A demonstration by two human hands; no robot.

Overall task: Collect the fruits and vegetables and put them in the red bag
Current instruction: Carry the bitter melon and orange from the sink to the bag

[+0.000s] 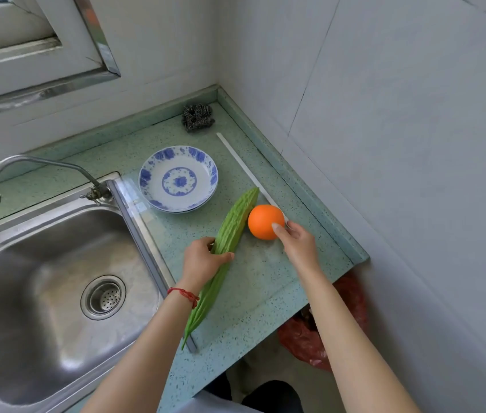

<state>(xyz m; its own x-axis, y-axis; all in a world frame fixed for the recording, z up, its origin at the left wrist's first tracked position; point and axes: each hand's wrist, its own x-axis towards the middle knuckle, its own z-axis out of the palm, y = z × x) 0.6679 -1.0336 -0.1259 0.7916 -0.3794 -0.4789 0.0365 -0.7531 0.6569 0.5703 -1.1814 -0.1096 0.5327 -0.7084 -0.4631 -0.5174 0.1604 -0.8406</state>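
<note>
The left hand point(203, 259) curls around the middle of the bitter gourd point(226, 248), which lies slantwise on the green counter point(259, 293) with its tip over the front edge. The right hand point(296, 238) pinches the orange point(265, 221) from its near side; the orange touches the gourd's upper end. Just beyond them sit stacked blue-patterned plates point(178, 177), with a steel scourer point(197, 117) near the corner. The sink point(56, 278) lies left. The red bag point(325, 332) hangs below the counter's right end.
</note>
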